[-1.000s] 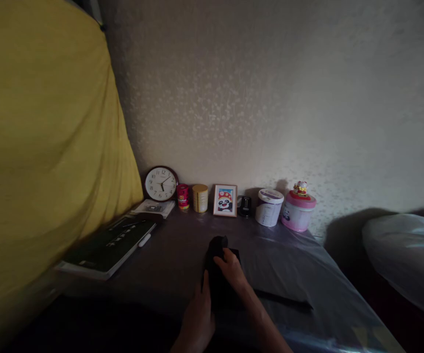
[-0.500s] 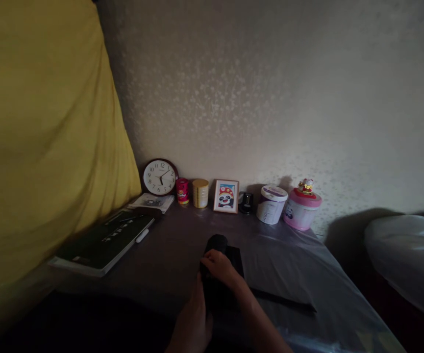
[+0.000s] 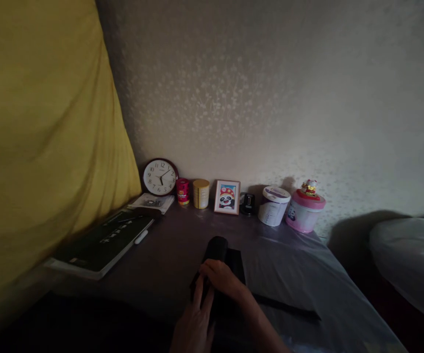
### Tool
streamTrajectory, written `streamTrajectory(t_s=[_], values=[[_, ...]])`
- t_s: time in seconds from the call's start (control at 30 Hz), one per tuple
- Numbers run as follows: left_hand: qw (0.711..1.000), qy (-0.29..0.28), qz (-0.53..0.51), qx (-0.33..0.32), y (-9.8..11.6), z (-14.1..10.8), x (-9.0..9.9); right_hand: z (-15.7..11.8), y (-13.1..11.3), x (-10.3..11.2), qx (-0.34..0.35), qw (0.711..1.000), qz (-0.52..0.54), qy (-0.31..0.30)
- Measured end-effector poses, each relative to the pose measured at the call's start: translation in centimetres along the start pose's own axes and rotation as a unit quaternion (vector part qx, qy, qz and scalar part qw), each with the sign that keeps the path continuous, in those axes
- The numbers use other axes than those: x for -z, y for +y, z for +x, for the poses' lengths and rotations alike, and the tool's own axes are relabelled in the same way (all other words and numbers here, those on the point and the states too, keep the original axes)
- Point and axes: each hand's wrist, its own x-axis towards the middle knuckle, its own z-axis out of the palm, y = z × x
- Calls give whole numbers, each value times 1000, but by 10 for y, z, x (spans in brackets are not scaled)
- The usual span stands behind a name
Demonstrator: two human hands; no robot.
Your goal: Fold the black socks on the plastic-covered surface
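A black rolled bundle [image 3: 216, 246] lies on the dark covered table, pointing away from me, with a flat black part [image 3: 236, 262] along its right side. My right hand [image 3: 221, 276] is wrapped over the top of the roll, fingers bent round it. Close by, nearer to me, my left hand [image 3: 197, 318] rests against the roll's left side, its fingers stretched forward and a little apart, the tips near my right fingers. A thin black strap [image 3: 288, 307] runs out to the right on the table. The near end of the roll is lost in shadow.
Along the wall stand a round clock [image 3: 160, 177], a red can [image 3: 183, 191], a yellow tin [image 3: 201, 194], a panda picture frame [image 3: 227, 197], a white tub [image 3: 274, 206] and a pink tub [image 3: 305, 212]. A green book [image 3: 105, 242] lies left, beside a yellow curtain [image 3: 50, 122].
My left hand has come up onto the roll, its fingers now spread beside my right hand. My right hand has slid slightly toward me. The view has shifted a little.
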Motion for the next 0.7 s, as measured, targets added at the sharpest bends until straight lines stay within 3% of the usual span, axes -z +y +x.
streamTrajectory(t_s=[0.27,0.4,0.6,0.7], values=[[993,-101,-21,62,0,9,-2,-17,9,-11,116,986,-26,115],[989,-118,-40,81,1,13,-2,-4,24,-11,153,983,-38,98],[979,-151,-72,118,2,20,1,41,50,2,124,979,-119,114],[973,-158,-94,137,2,21,4,61,61,9,67,978,-156,122]])
